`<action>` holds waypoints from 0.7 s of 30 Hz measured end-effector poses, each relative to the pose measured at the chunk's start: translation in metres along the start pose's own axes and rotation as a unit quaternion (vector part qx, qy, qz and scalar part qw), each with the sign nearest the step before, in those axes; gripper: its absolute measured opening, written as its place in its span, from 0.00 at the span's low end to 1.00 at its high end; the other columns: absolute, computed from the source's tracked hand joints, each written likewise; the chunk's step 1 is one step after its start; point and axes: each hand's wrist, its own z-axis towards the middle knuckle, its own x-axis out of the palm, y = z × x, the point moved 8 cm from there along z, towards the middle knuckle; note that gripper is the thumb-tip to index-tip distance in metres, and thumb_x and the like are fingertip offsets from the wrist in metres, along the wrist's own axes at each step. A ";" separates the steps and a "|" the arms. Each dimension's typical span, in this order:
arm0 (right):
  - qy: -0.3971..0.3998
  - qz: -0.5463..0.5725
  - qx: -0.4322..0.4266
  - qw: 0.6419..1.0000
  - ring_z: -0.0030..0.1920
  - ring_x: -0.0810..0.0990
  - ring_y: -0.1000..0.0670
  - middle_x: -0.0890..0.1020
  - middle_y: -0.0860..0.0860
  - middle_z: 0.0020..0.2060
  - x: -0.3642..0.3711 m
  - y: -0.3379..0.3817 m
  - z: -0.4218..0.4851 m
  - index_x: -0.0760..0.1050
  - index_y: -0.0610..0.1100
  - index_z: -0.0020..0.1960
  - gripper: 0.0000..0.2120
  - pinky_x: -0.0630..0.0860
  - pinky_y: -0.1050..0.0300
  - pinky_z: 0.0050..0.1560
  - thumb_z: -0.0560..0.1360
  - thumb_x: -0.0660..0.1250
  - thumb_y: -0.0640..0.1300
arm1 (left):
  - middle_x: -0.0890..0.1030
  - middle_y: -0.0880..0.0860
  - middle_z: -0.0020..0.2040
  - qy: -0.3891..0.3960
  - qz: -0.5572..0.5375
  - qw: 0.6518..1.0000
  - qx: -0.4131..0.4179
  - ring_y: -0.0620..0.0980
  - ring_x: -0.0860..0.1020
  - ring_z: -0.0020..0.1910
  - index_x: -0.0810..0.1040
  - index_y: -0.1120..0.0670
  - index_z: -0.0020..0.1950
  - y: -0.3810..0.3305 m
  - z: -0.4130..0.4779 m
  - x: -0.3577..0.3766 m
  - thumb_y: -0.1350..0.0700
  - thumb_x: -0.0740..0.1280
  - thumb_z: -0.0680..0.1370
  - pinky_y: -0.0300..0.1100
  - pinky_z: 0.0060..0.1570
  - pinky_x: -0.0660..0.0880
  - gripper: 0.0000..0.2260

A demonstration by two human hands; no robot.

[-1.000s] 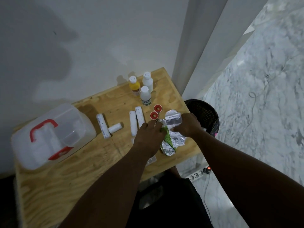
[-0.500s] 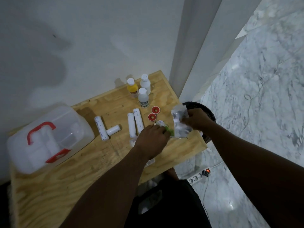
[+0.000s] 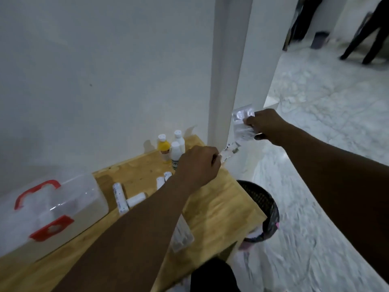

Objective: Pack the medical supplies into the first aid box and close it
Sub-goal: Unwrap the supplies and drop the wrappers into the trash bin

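Observation:
My right hand (image 3: 266, 126) is raised to the right of the table and grips silver blister packs (image 3: 242, 123). My left hand (image 3: 196, 165) is fisted above the table's far right part, pinching a blurred foil pack (image 3: 229, 151). The clear first aid box (image 3: 48, 209) with red handle and red latch lies shut at the table's left. Three bottles (image 3: 173, 147), one yellow and two white, stand at the back. White bandage rolls (image 3: 120, 198) lie mid-table; another roll pair (image 3: 163, 180) is partly hidden by my left wrist. A clear pack (image 3: 181, 234) lies under my left forearm.
The plywood table (image 3: 221, 211) stands against a white wall. A black mesh bin (image 3: 263, 209) sits on the marble floor by the table's right edge. A white pillar (image 3: 227, 70) rises behind the table. A person's legs (image 3: 366, 39) show at the far top right.
Both hands have lifted off the table with the foil packs, the right hand moving up and to the right. The camera has tilted up, showing more of the room.

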 end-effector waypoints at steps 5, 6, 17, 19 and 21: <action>-0.037 0.043 -0.059 0.997 0.30 0.75 0.49 0.74 0.47 0.30 0.001 -0.010 -0.030 0.74 0.43 0.35 0.08 0.72 0.57 0.33 0.73 0.68 0.40 | 0.85 0.50 0.44 -0.029 0.055 0.998 0.017 0.52 0.80 0.43 0.83 0.52 0.48 -0.003 -0.016 -0.007 0.50 0.62 0.80 0.49 0.41 0.79 0.11; -0.043 0.052 -0.070 0.995 0.30 0.75 0.49 0.74 0.47 0.30 0.000 -0.015 -0.039 0.74 0.44 0.35 0.09 0.72 0.58 0.33 0.74 0.67 0.40 | 0.85 0.50 0.44 -0.040 0.067 0.997 0.022 0.52 0.81 0.44 0.83 0.52 0.49 -0.006 -0.023 -0.008 0.50 0.62 0.80 0.48 0.40 0.78 0.11; -0.107 0.120 -0.086 0.983 0.31 0.75 0.49 0.76 0.48 0.31 -0.076 -0.073 -0.121 0.77 0.44 0.39 0.08 0.71 0.57 0.33 0.76 0.65 0.40 | 0.85 0.53 0.46 -0.087 0.038 0.995 0.007 0.56 0.81 0.47 0.85 0.53 0.47 -0.077 -0.060 -0.014 0.50 0.64 0.80 0.50 0.44 0.79 0.11; -0.103 0.107 -0.089 0.985 0.30 0.75 0.49 0.77 0.47 0.32 -0.087 -0.082 -0.126 0.78 0.43 0.42 0.05 0.70 0.58 0.33 0.76 0.65 0.39 | 0.86 0.53 0.44 -0.098 -0.010 0.995 -0.005 0.55 0.82 0.46 0.87 0.53 0.46 -0.094 -0.054 -0.007 0.51 0.66 0.78 0.51 0.47 0.81 0.11; -0.108 0.089 -0.091 0.986 0.31 0.74 0.48 0.77 0.46 0.33 -0.099 -0.090 -0.124 0.78 0.42 0.42 0.05 0.70 0.58 0.33 0.75 0.65 0.39 | 0.86 0.52 0.38 -0.101 -0.056 0.993 -0.023 0.53 0.84 0.40 0.87 0.55 0.43 -0.109 -0.043 0.005 0.52 0.68 0.78 0.50 0.46 0.82 0.10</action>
